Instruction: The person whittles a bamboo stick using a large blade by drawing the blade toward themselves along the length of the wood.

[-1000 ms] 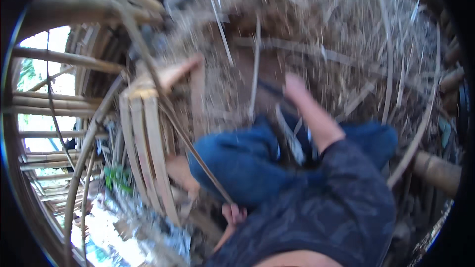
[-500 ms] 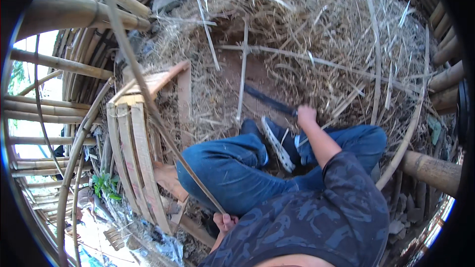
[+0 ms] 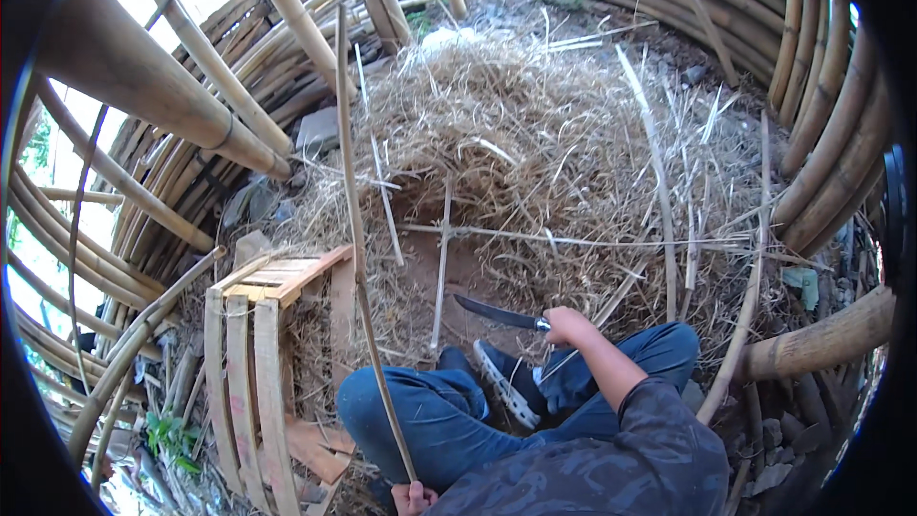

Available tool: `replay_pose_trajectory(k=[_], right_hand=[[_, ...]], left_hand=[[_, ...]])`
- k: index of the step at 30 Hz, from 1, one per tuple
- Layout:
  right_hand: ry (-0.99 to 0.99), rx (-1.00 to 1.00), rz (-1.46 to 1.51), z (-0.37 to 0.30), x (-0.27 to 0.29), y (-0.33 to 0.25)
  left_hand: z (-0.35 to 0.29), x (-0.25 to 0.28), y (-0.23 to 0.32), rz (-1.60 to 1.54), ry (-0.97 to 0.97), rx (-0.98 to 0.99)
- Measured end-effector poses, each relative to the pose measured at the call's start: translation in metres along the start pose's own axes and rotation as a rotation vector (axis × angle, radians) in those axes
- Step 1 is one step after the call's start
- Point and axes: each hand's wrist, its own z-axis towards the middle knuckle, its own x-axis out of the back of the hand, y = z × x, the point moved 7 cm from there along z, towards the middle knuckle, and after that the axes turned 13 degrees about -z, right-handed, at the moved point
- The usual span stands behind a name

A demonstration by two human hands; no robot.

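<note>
My left hand (image 3: 413, 497) is closed round the lower end of a long, thin bamboo strip (image 3: 357, 258), which stands steeply upward past my left knee. In front of my right knee, my right hand (image 3: 569, 327) grips the handle of a large knife (image 3: 501, 312). Its dark, broad blade points left over the bare brown ground, apart from the strip. I sit with legs folded in blue jeans (image 3: 411, 416), a dark shoe (image 3: 507, 384) showing between my knees.
A slatted wooden crate (image 3: 250, 377) stands left of my knee. Ahead lies a heap of bamboo shavings (image 3: 535, 162) with loose pale strips (image 3: 657, 167). Bamboo poles (image 3: 162, 86) lean at the left; a thick pole (image 3: 821, 336) juts in at right. Stacked bamboo (image 3: 669, 0) lines the back.
My view has tilted up, showing more of the stacked bamboo behind the heap. The strip in my left hand now stands more upright. The knife, blurred before, now appears sharp.
</note>
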Motion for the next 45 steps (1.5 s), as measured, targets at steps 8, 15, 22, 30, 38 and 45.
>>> replay_pose_trajectory(k=[8,15,22,30,38,45], right_hand=[[0.359,-0.099,0.386,-0.081,0.026,0.031],[0.589,-0.162,1.307,-0.143,0.089,0.014],[0.911,0.123,1.461,-0.154,0.13,0.013],[0.282,0.228,1.72,-0.135,0.115,-0.028],[0.136,-0.151,1.05,-0.114,0.037,0.0],[0.268,-0.162,0.244,-0.139,0.038,0.025]], left_hand=[[-0.001,0.011,-0.05,1.058,-0.421,-0.417],[0.009,-0.046,0.083,0.211,-0.082,0.18],[-0.002,-0.082,0.168,0.181,0.013,0.042],[0.011,-0.069,0.17,0.252,0.022,-0.173],[0.016,-0.057,0.156,0.102,0.061,-0.061],[0.026,-0.039,0.131,0.097,0.107,-0.04]])
